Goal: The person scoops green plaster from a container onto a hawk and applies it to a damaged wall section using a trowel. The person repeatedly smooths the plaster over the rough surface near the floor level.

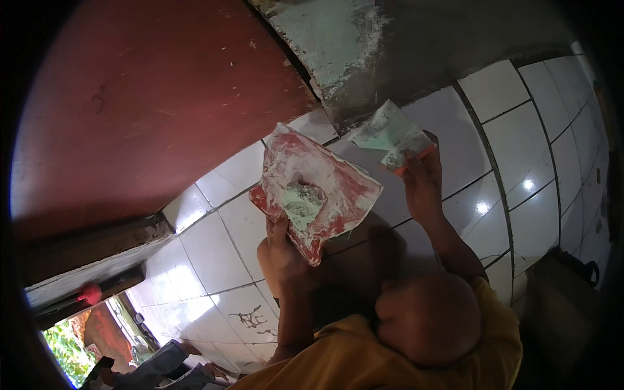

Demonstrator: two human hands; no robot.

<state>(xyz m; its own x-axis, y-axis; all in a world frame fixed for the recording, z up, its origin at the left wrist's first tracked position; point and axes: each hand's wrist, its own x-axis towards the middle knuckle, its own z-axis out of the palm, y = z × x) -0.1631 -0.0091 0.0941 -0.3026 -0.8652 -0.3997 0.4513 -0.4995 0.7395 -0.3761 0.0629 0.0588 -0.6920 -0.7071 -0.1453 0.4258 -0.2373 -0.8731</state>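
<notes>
My left hand is closed round the lower edge of a red plastic mixing board, its thumb over the rim. White smears cover the board, which is tilted. A lump of pale green putty sits on it near my thumb. In my right hand is a wide, flat putty scraper with an orange edge by my fingers. Pale green and grey residue coats its blade. The scraper is apart from the board, just in front of the foot of the grey wall.
A patch of pale filler marks the grey wall beside a large red panel. White floor tiles with dark joints spread around me. Someone in grey clothing is at the lower left, near a bright opening. A dark object stands at right.
</notes>
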